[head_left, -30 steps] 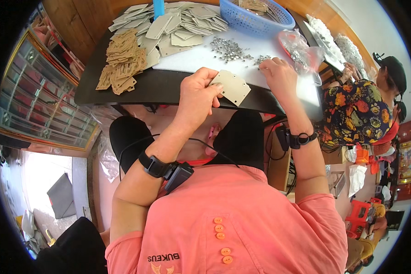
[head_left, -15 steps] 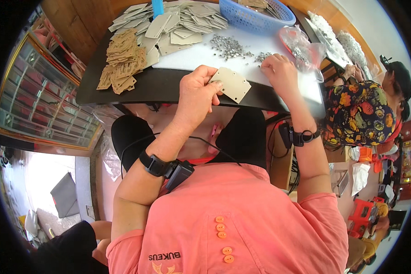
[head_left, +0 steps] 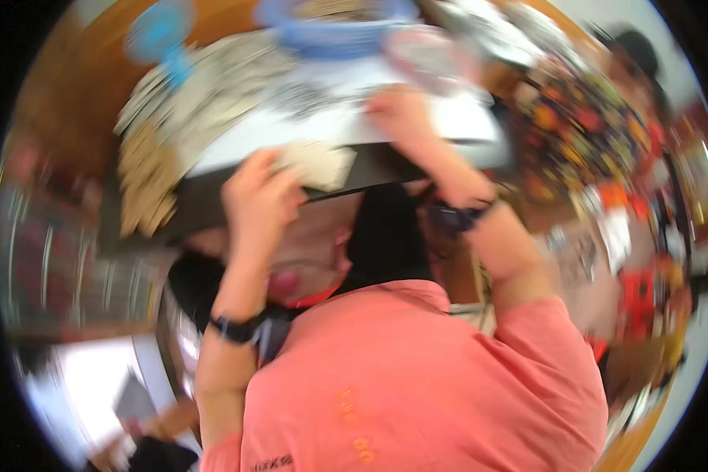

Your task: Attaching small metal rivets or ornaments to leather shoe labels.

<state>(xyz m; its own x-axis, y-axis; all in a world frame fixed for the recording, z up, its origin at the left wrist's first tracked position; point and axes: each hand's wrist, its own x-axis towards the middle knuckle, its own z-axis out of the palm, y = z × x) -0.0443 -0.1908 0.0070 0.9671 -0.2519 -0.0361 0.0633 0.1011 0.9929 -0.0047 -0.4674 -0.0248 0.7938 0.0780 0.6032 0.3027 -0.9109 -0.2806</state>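
Note:
My left hand point(head_left: 258, 193) is closed on the edge of a flat beige card point(head_left: 319, 164) with cut corners, held just over the table's front edge. Farther right, my right hand point(head_left: 401, 114) is low over the white sheet point(head_left: 232, 144), beside small silvery pieces. Motion smears its fingers, so what they hold, if anything, cannot be seen. A loose scatter of the silvery pieces point(head_left: 303, 100) lies on the sheet beyond both hands.
Beige cards point(head_left: 226, 75) are heaped at the back left, with brown cards point(head_left: 148, 177) stacked nearer. Behind are a blue basket point(head_left: 334, 39), a blue fan-shaped object point(head_left: 161, 31) and a plastic bag point(head_left: 433, 59). A person in a flowered top point(head_left: 578, 134) sits at the right.
The whole view has swung and blurred, shifting table and hands leftward in the picture. The beige card stays in my left hand; my right hand remains by the silvery pieces.

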